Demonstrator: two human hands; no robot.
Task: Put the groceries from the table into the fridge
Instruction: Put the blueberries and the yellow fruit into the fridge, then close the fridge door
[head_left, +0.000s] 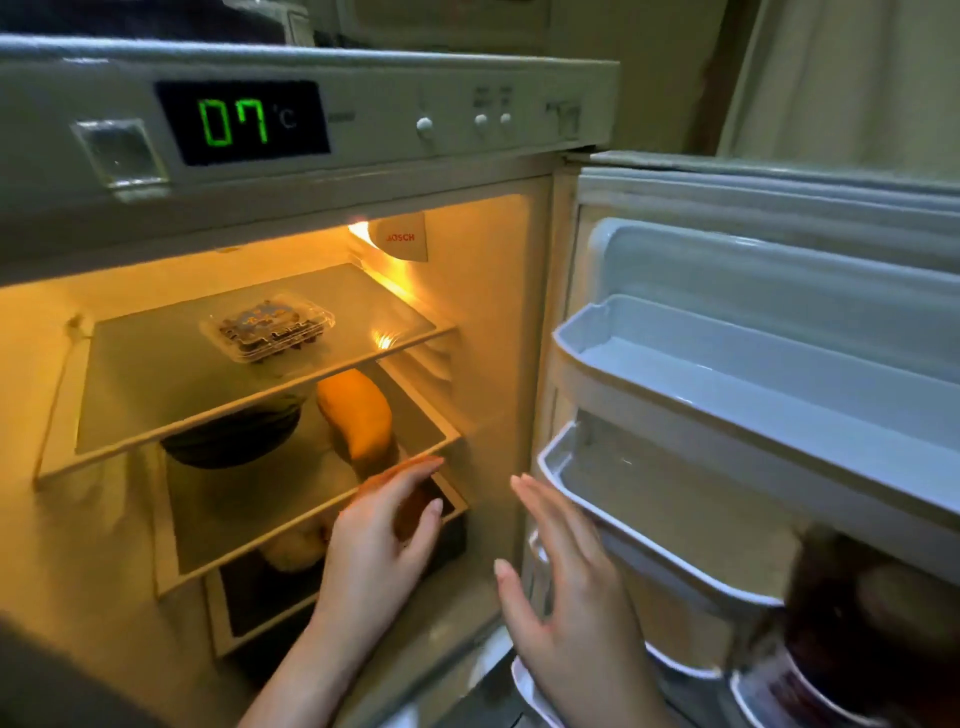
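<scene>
The fridge (311, 124) stands open and lit inside. A clear punnet of dark berries (267, 326) lies on the top glass shelf. An orange-yellow fruit (356, 413) and a dark green round fruit (234, 434) rest on the middle shelf. My left hand (379, 540) reaches under the middle shelf's front right corner and curls around a small brown fruit (413, 512). A pale round item (293, 551) sits on the lower shelf beside it. My right hand (566, 597) hovers flat with fingers spread, between the fridge body and the door, holding nothing.
The open door (779, 332) on the right carries two white racks, upper (727, 374) and lower (649, 499). A dark jar or bottle (841, 634) stands in the bottom door rack. The control panel shows 07 °C (236, 122).
</scene>
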